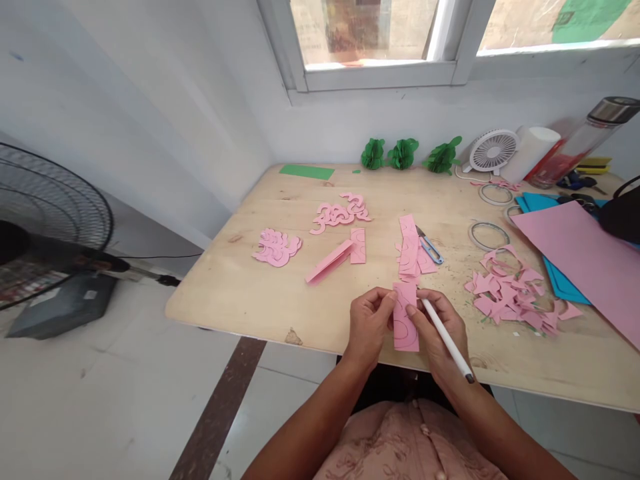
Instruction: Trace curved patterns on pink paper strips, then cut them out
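My left hand (370, 323) pinches the left edge of a pink paper strip (406, 327) that has curved lines drawn on it. At the strip's right edge, my right hand (443, 327) presses with its thumb. A white pen (447, 340) rests in that same hand, its dark end pointing down toward my wrist. Just beyond the strip lie more marked pink strips (409, 247), with blue-handled thread snips (430, 245) beside them. A folded pink strip (330, 261) and a short pink piece (358, 245) lie to the left.
Cut curvy pink shapes (340, 212) and a stack of pink cutouts (276, 247) lie on the left. Pink scraps (515, 293), tape rings (490, 235) and pink sheets (580, 247) are on the right. Green paper ornaments (403, 154) and a small fan (494, 151) stand by the wall.
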`<state>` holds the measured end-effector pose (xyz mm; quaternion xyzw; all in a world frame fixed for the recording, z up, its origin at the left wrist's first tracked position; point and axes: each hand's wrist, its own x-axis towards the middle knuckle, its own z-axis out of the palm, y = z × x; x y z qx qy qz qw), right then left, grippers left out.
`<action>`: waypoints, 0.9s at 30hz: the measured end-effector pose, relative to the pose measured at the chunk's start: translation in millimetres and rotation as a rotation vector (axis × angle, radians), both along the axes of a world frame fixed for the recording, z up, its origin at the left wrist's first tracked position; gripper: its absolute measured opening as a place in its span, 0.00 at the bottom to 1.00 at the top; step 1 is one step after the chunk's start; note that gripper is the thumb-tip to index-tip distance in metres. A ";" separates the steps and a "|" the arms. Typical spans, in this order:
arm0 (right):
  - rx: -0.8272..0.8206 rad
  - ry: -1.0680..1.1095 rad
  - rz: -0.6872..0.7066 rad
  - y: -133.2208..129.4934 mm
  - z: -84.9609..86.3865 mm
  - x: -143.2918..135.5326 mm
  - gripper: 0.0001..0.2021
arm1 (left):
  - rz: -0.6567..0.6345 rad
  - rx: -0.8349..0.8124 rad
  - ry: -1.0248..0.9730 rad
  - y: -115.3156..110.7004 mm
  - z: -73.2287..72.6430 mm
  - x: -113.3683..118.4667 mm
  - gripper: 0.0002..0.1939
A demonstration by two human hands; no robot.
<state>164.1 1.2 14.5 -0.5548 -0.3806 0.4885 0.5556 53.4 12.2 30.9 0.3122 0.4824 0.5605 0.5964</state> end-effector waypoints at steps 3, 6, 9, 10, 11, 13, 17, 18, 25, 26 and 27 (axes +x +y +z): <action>-0.016 0.013 -0.006 -0.2 -0.7 0.4 0.19 | -0.001 -0.010 0.004 0.1 -1.7 0.6 0.16; -0.024 -0.004 -0.007 -0.3 -2.3 1.2 0.19 | 0.002 -0.015 0.008 0.5 -4.2 1.1 0.17; -0.027 -0.006 -0.007 0.2 -4.1 1.8 0.19 | 0.003 -0.020 0.011 1.2 -6.7 1.1 0.17; -0.029 -0.005 -0.009 0.6 -4.7 1.9 0.20 | 0.001 -0.022 0.010 1.4 -7.3 1.0 0.17; -0.031 -0.002 -0.010 1.0 -5.4 1.9 0.20 | -0.002 -0.025 0.009 1.7 -7.7 0.9 0.18; -0.031 0.005 -0.011 2.1 -7.0 2.0 0.19 | -0.009 -0.030 0.007 2.3 -8.1 0.9 0.18; -0.020 0.019 -0.018 3.6 -10.0 2.3 0.20 | -0.023 -0.040 0.003 2.7 -7.8 0.6 0.18; -0.021 0.019 -0.019 3.7 -10.3 2.5 0.20 | -0.022 -0.036 0.009 2.3 -7.9 0.1 0.18; -0.050 0.055 -0.050 4.1 -9.5 4.1 0.20 | 0.059 0.369 0.581 -9.9 -17.8 -20.6 0.11; -0.056 0.063 -0.049 4.1 -8.8 4.1 0.20 | 0.086 0.519 0.752 -11.8 -20.0 -25.2 0.10; -0.061 0.072 -0.046 4.1 -7.8 4.1 0.19 | 0.102 0.668 0.907 -13.3 -22.0 -29.8 0.11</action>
